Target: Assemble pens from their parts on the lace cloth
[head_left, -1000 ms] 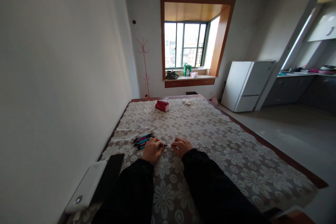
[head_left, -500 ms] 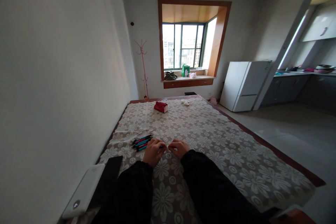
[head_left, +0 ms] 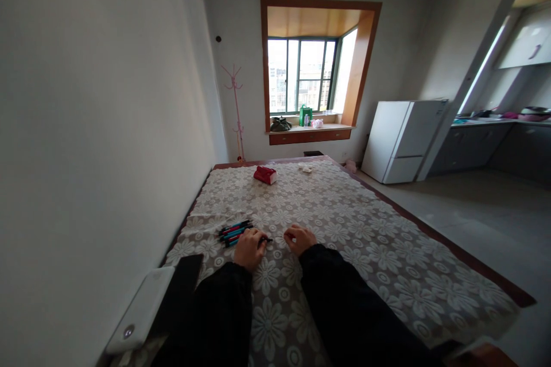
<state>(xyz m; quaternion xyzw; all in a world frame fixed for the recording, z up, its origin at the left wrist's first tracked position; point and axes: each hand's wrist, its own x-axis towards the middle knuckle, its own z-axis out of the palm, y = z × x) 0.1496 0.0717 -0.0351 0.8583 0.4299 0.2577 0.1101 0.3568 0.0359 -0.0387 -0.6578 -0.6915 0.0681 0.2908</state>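
A dark pen [head_left: 266, 239] is gripped in the curled fingers of the left hand [head_left: 249, 248], low over the floral tablecloth [head_left: 365, 241]. The right hand [head_left: 300, 238] is seen loosely clenched just to the right; whether anything is pinched there cannot be told. A bundle of pens [head_left: 233, 230] lies just left, touching the cloth.

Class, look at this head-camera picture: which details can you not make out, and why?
- Left hand: a pen tip pokes out; the grip is hidden by the knuckles.
- Right hand: whether it holds anything is too small to tell.
- Pens: count unclear, overlapping.
- Red object: too distant to identify.
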